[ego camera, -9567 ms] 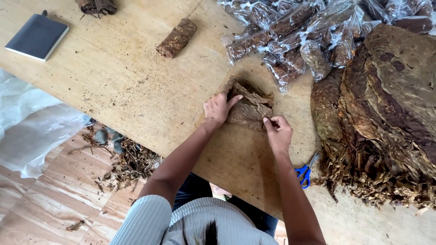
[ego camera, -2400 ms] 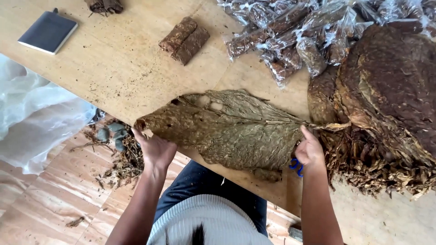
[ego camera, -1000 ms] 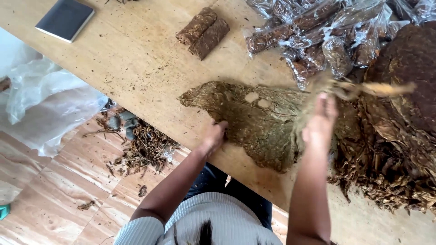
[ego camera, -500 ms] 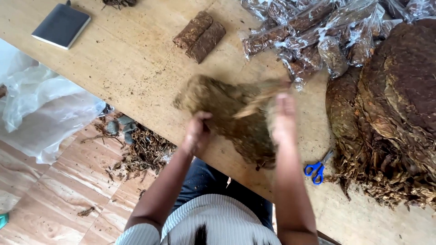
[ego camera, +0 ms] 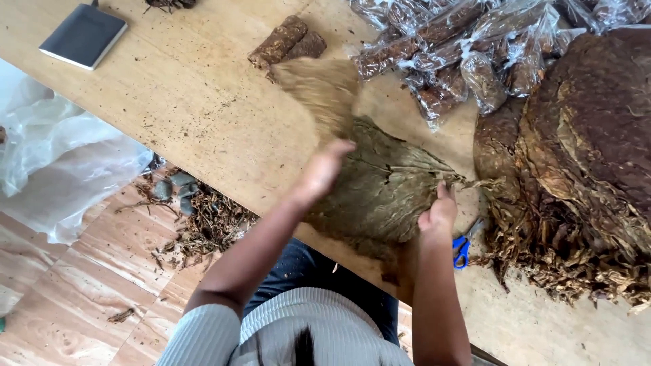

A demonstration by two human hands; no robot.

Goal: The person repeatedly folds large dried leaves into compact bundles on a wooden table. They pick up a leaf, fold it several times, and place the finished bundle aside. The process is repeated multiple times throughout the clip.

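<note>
A large brown-green dried leaf [ego camera: 380,183] lies on the wooden table [ego camera: 183,102], its far end lifted and blurred near two rolled leaf bundles [ego camera: 285,42]. My left hand [ego camera: 324,169] lies flat on the leaf's left part, blurred with motion. My right hand [ego camera: 439,213] pinches the leaf's stem end at the right. A big pile of dark dried leaves [ego camera: 583,156] rests just right of my right hand.
Clear plastic bags of rolled leaves [ego camera: 468,47] lie at the far side. Blue-handled scissors [ego camera: 462,247] lie by the near edge. A dark notebook [ego camera: 84,35] sits far left. Leaf scraps [ego camera: 203,224] and a white plastic sheet [ego camera: 61,163] lie on the floor.
The leaf, bunched between both hands half a second ago, now spreads out again toward the far left. My left hand has swept up across it; my right hand has moved down to the stem.
</note>
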